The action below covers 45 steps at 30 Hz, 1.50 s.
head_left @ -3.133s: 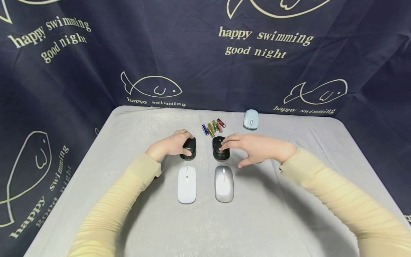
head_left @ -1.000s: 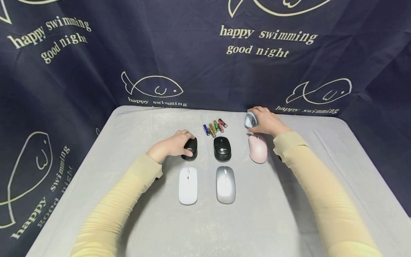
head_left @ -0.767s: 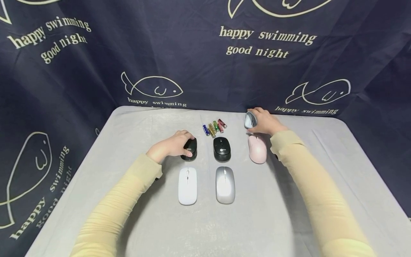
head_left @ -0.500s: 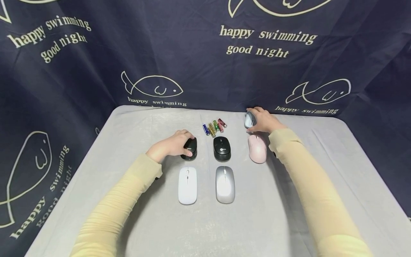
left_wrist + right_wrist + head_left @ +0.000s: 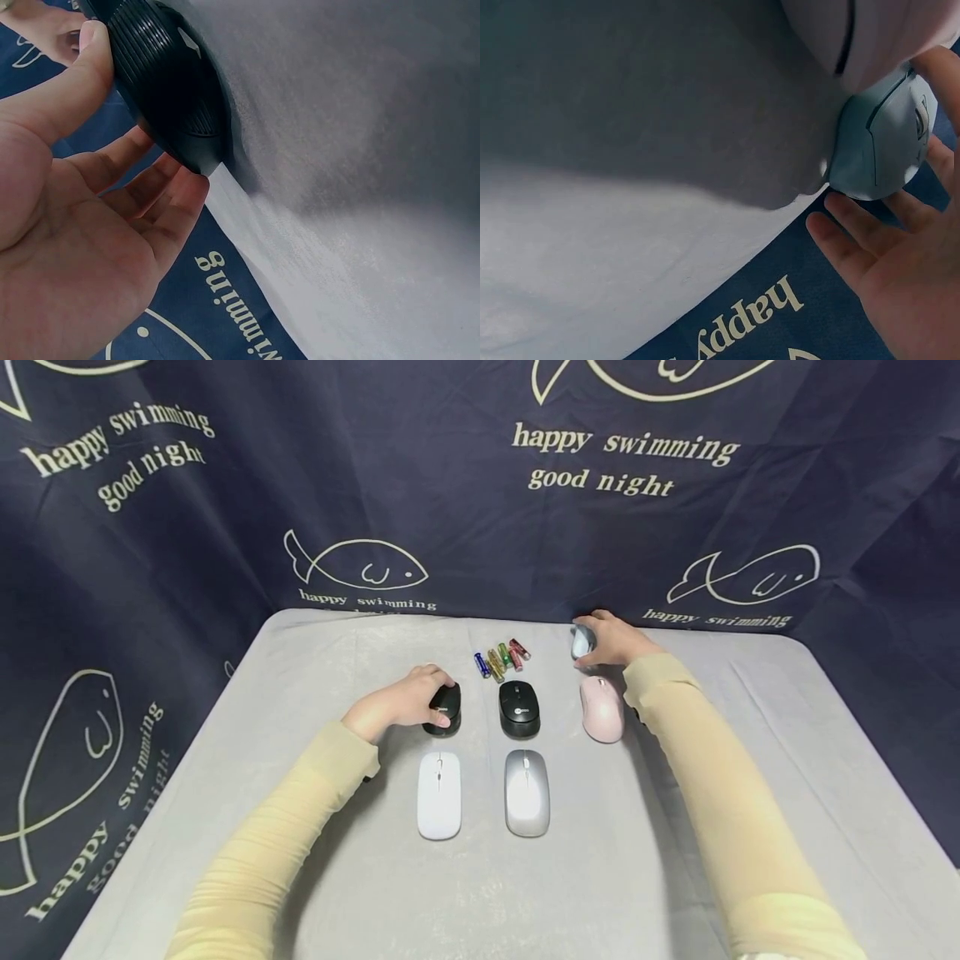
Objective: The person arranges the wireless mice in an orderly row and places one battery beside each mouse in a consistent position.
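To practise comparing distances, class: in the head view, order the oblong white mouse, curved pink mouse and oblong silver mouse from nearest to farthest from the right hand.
1. Curved pink mouse: just below the right hand in the picture.
2. Oblong silver mouse: front row, right.
3. Oblong white mouse: front row, left.

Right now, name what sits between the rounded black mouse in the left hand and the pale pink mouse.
Another rounded black mouse sits between them on the pale grey cloth, visible in the head view.
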### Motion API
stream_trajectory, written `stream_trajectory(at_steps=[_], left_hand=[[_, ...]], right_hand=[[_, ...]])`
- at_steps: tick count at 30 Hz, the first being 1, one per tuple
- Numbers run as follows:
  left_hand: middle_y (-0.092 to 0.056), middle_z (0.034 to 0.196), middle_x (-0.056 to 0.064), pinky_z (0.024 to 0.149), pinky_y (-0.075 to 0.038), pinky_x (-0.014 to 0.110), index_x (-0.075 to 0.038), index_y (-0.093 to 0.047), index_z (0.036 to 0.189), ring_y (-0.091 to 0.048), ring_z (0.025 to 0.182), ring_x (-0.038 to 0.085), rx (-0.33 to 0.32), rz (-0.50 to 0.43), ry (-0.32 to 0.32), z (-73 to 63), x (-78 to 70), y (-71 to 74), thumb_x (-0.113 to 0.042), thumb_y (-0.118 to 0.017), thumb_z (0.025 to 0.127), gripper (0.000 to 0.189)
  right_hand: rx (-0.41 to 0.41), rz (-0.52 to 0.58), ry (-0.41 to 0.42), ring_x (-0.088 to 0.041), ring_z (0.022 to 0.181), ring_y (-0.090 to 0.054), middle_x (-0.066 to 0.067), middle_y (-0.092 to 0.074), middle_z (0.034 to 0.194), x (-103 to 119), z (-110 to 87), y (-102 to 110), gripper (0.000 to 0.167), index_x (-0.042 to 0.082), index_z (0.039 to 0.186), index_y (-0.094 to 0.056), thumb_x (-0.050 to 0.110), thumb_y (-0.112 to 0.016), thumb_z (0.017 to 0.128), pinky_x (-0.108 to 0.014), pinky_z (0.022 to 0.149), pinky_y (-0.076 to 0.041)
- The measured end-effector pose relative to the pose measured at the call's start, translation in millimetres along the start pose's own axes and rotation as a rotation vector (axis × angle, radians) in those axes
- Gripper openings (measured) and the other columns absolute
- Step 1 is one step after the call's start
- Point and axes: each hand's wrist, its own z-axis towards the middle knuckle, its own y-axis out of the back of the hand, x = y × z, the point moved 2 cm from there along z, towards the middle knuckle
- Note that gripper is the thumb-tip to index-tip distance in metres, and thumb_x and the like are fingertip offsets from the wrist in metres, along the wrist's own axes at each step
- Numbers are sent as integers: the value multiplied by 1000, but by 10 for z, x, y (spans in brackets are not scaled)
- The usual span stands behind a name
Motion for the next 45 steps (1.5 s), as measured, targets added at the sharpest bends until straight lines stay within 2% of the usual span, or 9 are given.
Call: stream_trajectory(at_steps=[17, 18, 22, 24, 25, 45], left_hand=[[-43, 138, 19, 110, -30, 45, 1, -47, 133, -36, 129, 35, 3, 8, -2, 19, 23, -19, -26, -75, 79, 67], [-43, 138, 19, 110, -30, 45, 1, -47, 133, -36, 129, 35, 3, 7, -1, 21, 21, -19, -26, -75, 79, 67], [-43, 138, 19, 109, -30, 44, 1, -47, 133, -36, 128, 34, 6, 6, -1, 31, 26, -23, -26, -76, 79, 67], [-43, 137, 19, 109, -31, 44, 1, -47, 133, -36, 128, 34, 4, 8, -2, 31, 28, -22, -26, -76, 79, 67], [-44, 137, 19, 109, -31, 44, 1, -47, 133, -37, 128, 34, 1, 9, -4, 32, 33, -24, -26, -76, 79, 67], [-43, 138, 19, 109, -30, 44, 2, -47, 133, -36, 128, 34, 6, 21, -3, 13, 4, -8, -26, -75, 80, 66]], right_hand=[[10, 35, 18, -43, 119, -40, -29, -26, 142, -10, 28, -2, 80, 6, 138, -43, 29, -81, 71, -55, 96, -40], [5, 40, 21, -42, 118, -40, -29, -27, 141, -30, 36, -8, 83, 7, 137, -44, 35, -82, 69, -54, 95, -40], [16, 45, 9, -42, 116, -41, -29, -27, 141, -20, 31, 0, 83, 7, 137, -44, 35, -82, 69, -54, 94, -41], [21, 43, 4, -41, 115, -41, -29, -27, 140, -8, 25, 7, 83, 7, 137, -44, 36, -82, 69, -53, 93, -42], [30, 42, -5, -42, 116, -41, -29, -26, 141, 16, 14, 17, 81, 7, 137, -44, 30, -82, 70, -54, 94, -42], [74, -17, -44, -40, 114, -43, -26, -30, 139, 114, -77, 36, 81, 11, 136, -46, 36, -83, 68, -54, 92, -43]])
